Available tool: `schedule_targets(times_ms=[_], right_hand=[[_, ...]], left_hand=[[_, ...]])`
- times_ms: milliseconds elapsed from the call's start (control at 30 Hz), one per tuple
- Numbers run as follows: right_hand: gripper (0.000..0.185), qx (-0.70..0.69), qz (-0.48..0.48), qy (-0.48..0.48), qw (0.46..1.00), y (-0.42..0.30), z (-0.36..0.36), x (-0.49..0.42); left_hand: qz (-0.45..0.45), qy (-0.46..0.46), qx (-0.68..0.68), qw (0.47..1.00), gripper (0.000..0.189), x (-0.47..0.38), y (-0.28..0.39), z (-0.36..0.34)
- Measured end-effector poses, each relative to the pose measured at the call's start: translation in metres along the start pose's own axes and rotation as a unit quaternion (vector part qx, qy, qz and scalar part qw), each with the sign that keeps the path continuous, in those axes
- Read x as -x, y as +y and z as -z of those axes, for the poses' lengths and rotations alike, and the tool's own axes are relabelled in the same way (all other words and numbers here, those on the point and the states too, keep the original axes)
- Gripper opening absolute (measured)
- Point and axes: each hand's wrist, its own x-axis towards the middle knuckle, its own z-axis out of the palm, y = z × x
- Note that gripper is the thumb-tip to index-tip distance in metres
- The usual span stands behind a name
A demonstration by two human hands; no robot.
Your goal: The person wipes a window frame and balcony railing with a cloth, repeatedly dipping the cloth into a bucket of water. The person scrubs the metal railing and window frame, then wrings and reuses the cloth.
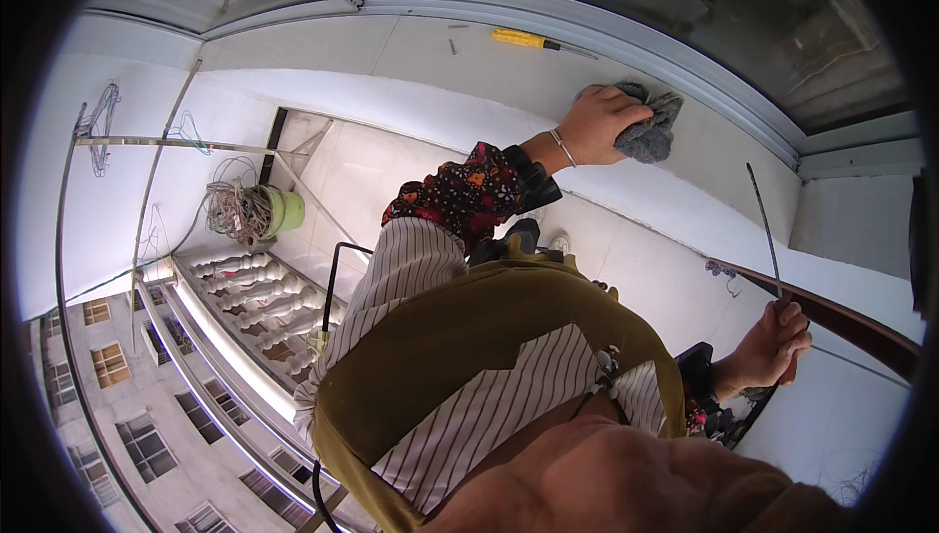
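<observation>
My left hand (605,118) presses a bunched grey cloth (653,133) onto the pale window sill (411,52), its fingers curled over the fabric. On my right side, my right hand (774,342) is closed around the grip of a long, slender, dark rod-like tool (764,228). The shaft points up and slightly left, away from the sill's surface as far as I can tell; most of the grip is hidden in my fist. A screwdriver with a yellow handle (519,38) lies on the sill beside the window track, left of the cloth. Small metal pieces (452,47) lie farther left.
An aluminium sliding window frame (513,12) borders the sill. Behind my left arm stand a green bucket (286,210) with coiled cord, a metal drying rack (176,143) with hangers, and a white balustrade (257,291). A dark reddish-brown edge (836,313) lies near my right hand.
</observation>
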Motion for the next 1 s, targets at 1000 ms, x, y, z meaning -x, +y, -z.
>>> schedule_targets(times_ms=[1000], right_hand=[[0.028,-0.069,-0.169,-0.264,0.947,0.375,-0.528,0.006]], left_hand=[[0.079,0.038,-0.103,0.991,0.059,0.318,-0.458,0.360]])
